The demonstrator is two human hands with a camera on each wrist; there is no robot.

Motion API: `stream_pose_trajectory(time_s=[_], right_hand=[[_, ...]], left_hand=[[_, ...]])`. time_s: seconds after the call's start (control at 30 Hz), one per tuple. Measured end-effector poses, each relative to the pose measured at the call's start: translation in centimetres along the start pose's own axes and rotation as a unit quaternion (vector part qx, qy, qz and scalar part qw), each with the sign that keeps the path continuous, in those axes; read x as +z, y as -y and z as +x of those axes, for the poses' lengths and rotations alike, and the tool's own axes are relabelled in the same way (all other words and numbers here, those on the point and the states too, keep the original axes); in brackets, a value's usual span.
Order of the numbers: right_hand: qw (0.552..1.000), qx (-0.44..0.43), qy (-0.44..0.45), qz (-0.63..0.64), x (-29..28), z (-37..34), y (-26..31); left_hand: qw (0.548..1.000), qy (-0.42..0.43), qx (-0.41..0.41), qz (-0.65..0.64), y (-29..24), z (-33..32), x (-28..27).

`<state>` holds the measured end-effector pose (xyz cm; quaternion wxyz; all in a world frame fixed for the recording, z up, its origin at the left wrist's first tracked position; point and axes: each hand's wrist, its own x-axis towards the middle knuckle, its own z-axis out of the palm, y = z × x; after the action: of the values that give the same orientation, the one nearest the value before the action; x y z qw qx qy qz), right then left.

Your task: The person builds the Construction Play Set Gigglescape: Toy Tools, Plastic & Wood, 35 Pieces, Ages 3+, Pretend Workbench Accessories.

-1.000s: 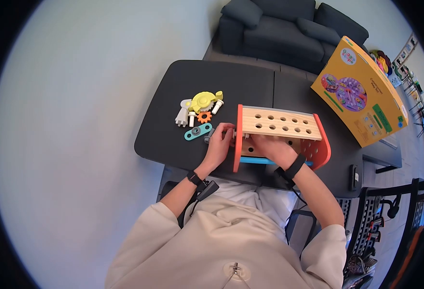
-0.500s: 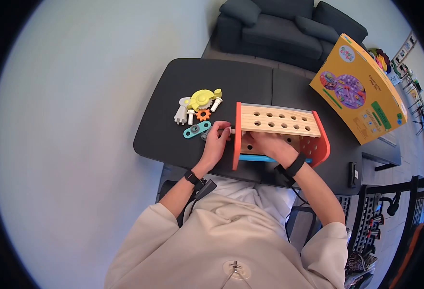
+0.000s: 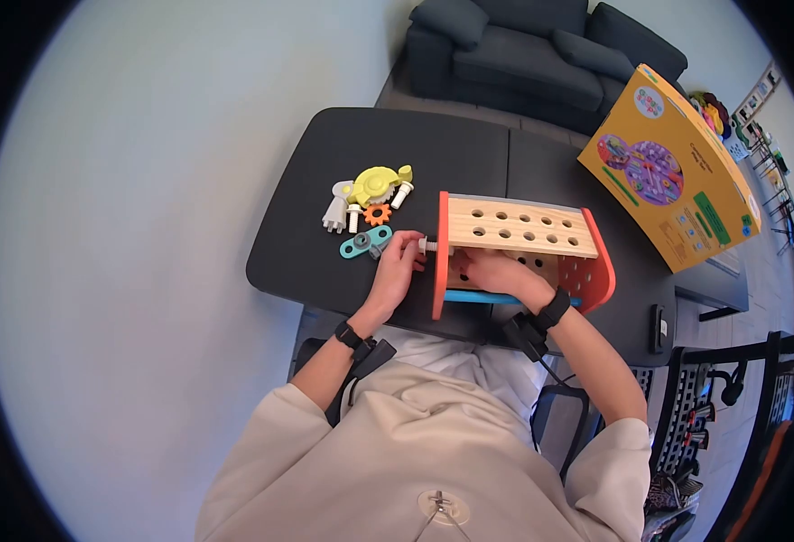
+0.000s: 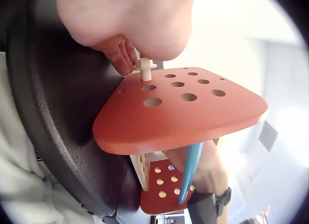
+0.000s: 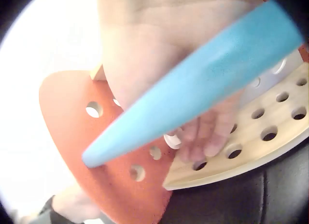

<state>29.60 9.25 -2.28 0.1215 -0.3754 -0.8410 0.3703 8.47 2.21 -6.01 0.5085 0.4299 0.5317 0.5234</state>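
Observation:
A toy workbench has red end panels (image 3: 441,280), holed wooden boards (image 3: 541,237) and a blue rod (image 5: 193,84). At its left panel, my left hand (image 3: 395,278) pinches the head of a white bolt (image 4: 145,69), whose threaded shank points into a panel hole. My right hand (image 3: 505,272) reaches between the boards from the front, its fingers curled close to the inner face of that panel. Beside those fingers shows a white nut (image 5: 172,140); the blue rod hides part of the grip. A teal link plate (image 3: 365,242) and a grey piece lie by the left hand.
Farther left on the black table (image 3: 325,154) lie a yellow saw-like part (image 3: 376,186), a grey claw-shaped piece (image 3: 336,210), white bolts (image 3: 353,218) and an orange gear (image 3: 377,215). A big yellow box (image 3: 672,172) stands at the right, near a small black object (image 3: 657,329).
The white bolt sticks out farther left from the red panel than before. My left hand has shifted slightly left with it, while the right hand stays inside the workbench.

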Motion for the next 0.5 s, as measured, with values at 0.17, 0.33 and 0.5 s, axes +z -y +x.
stream_pose_trajectory(time_s=[0.17, 0.33, 0.5], right_hand=[[0.999, 0.022, 0.009, 0.032, 0.7, -1.0, 1.2], [1.000, -0.004, -0.029, 0.002, 0.9, -1.8, 2.4], [0.998, 0.004, -0.069, 0.002, 0.5, -2.3, 4.3]], left_hand=[[1.000, 0.001, 0.000, 0.009, -0.2, 0.0, -0.2], [1.000, 0.002, -0.003, -0.026, 0.0, 0.0, -0.3], [0.999, 0.019, -0.015, -0.042, -0.6, -0.4, -0.6]])
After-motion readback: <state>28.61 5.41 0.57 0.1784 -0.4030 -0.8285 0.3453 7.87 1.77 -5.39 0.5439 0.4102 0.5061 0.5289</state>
